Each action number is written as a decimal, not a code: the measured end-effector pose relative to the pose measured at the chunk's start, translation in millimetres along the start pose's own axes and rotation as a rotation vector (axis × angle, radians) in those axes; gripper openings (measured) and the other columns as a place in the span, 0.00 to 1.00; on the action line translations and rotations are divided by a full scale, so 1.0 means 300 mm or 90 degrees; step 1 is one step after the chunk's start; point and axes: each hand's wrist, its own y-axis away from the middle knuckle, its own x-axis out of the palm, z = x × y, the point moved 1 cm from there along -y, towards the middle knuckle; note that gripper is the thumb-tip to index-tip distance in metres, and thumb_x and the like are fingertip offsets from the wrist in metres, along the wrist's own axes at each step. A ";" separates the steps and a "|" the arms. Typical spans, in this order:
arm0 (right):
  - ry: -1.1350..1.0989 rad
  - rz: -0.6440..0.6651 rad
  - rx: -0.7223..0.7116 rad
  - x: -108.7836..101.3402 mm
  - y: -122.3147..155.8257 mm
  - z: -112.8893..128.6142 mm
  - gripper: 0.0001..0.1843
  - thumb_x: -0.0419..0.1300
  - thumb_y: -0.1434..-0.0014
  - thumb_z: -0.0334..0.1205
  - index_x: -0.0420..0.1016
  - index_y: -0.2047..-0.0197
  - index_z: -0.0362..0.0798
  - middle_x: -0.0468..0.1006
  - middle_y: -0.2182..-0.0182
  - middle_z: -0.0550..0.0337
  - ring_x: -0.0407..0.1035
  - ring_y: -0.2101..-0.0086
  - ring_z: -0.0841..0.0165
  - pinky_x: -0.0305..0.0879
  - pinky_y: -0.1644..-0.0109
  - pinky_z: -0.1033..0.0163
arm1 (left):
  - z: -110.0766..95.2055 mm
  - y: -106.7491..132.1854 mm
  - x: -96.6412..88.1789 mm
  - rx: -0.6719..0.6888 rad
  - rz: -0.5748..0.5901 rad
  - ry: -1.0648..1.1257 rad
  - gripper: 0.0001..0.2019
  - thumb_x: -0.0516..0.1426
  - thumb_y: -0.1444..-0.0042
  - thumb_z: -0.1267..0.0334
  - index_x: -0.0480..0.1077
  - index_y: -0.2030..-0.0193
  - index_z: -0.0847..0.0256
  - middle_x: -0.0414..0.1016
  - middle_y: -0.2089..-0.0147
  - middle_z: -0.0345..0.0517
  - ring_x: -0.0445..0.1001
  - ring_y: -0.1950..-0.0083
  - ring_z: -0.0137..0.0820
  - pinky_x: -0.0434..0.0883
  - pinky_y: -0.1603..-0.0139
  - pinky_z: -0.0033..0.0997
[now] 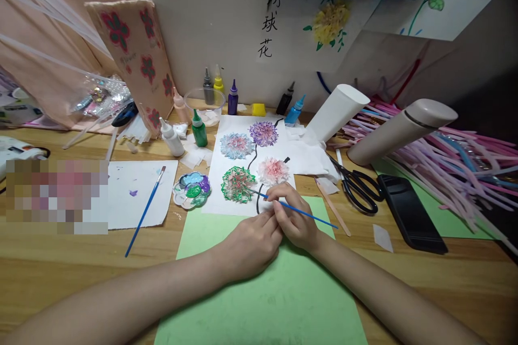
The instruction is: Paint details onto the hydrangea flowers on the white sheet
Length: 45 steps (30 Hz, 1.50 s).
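My right hand (294, 216) pinches a blue paintbrush (309, 214) near its front end. Its bristle tip reaches the right edge of a green-tipped pink paper flower (238, 184); whether they touch I cannot tell. My left hand (256, 242) is closed and pressed against my right hand, its fingertips and anything inside them hidden. Under both lies a green sheet (263, 296), overlapped by white paper (214, 202) bearing fluffy blue (236, 145), purple (264, 133) and pink (273, 171) flowers with black stems. A flower-shaped palette (191, 190) holds blue, purple and green paint.
Left are another paintbrush (146, 207) on paper, a white bottle (171, 139) and a green bottle (199, 129). Rightward are a wooden stick (334, 207), scissors (362, 188), a phone (410, 213), a white box (338, 113), a beige cylinder (399, 132) and pipe cleaners (461, 167).
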 end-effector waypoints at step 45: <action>0.005 -0.057 -0.018 -0.013 -0.004 0.004 0.08 0.47 0.41 0.30 0.65 0.63 0.50 0.70 0.70 0.58 0.66 0.69 0.66 0.65 0.66 0.59 | -0.003 -0.008 -0.004 0.005 -0.007 -0.022 0.12 0.48 0.40 0.71 0.68 0.53 0.73 0.75 0.54 0.60 0.74 0.49 0.39 0.73 0.47 0.36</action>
